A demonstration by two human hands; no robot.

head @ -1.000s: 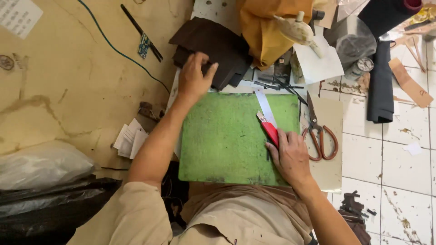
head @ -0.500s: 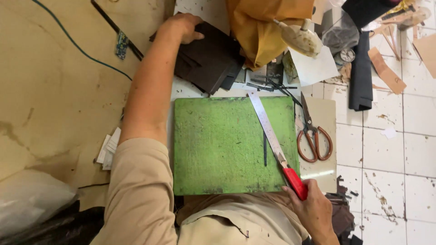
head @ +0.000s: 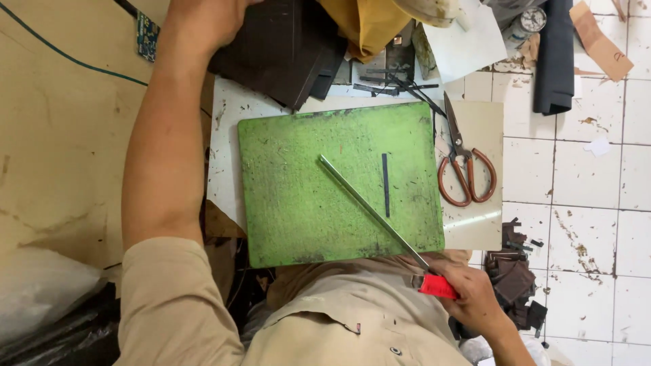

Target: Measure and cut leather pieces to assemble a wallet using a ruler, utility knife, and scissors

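Observation:
A worn green cutting mat (head: 305,196) lies in front of me. My right hand (head: 475,301) grips the red handle of a long metal blade (head: 369,207), which slants across the mat toward its middle. A thin dark strip (head: 385,184) lies on the mat, right of the blade's tip. My left hand (head: 203,17) reaches far up to the stack of dark brown leather pieces (head: 285,51) at the top edge; its fingers are cut off by the frame.
Orange-handled scissors (head: 464,169) rest on a beige sheet right of the mat. Mustard fabric (head: 369,24), white paper (head: 461,37) and a dark cloth (head: 555,54) lie at the back. Dark scraps (head: 515,271) are piled on the tiled floor at right. A clear plastic bag (head: 41,291) lies at left.
My right hand has pulled the blade back toward my body, swinging it to a diagonal. My left arm has stretched farther up onto the dark leather stack.

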